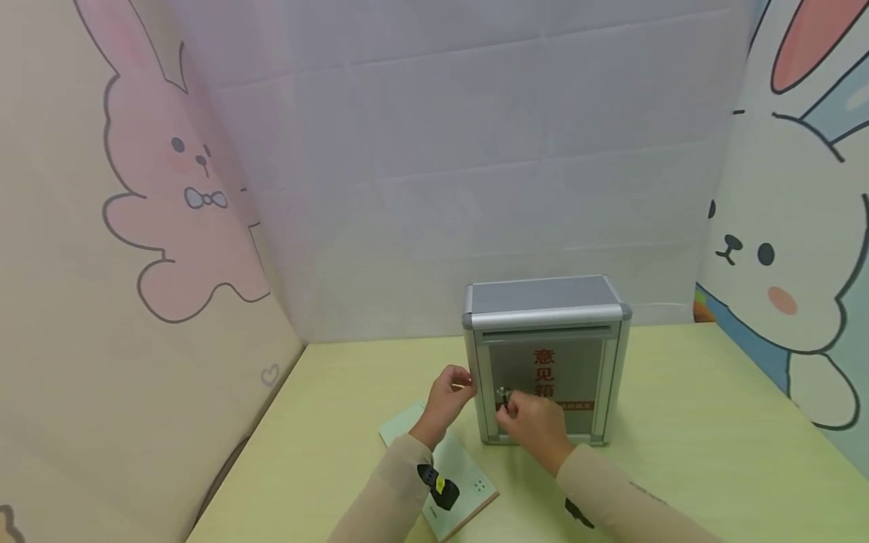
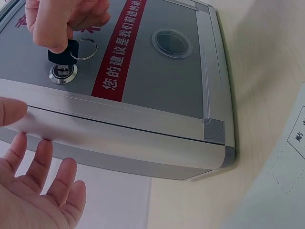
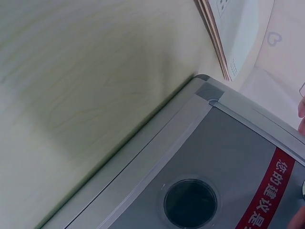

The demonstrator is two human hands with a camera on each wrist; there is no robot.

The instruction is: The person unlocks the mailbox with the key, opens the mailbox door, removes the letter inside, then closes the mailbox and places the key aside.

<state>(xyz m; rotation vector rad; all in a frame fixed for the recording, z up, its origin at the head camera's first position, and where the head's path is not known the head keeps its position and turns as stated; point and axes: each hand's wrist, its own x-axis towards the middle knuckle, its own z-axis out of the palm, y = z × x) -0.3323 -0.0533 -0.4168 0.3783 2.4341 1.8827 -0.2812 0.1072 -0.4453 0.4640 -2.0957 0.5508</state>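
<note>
A grey suggestion box (image 1: 548, 298) with silver metal edges and red lettering stands upright on the table. My right hand (image 1: 536, 424) is at its front, pinching a black-headed key (image 2: 63, 54) between curled fingers. The key is in the round lock (image 2: 63, 74) near the front's left edge, and a metal key ring (image 2: 87, 49) hangs from its head. Beside the box's left side is my left hand (image 1: 444, 403), its thumb and loosely bent fingertips right at the metal edge. The right wrist view shows mostly the box's lower front and only a sliver of the right fingers.
Pale green envelopes (image 1: 465, 467) lie stacked on the table, left of the box and partly under the left forearm in the head view. A round dark window (image 3: 190, 203) sits low in the box's front. A white curtain (image 1: 407, 188) hangs behind the table.
</note>
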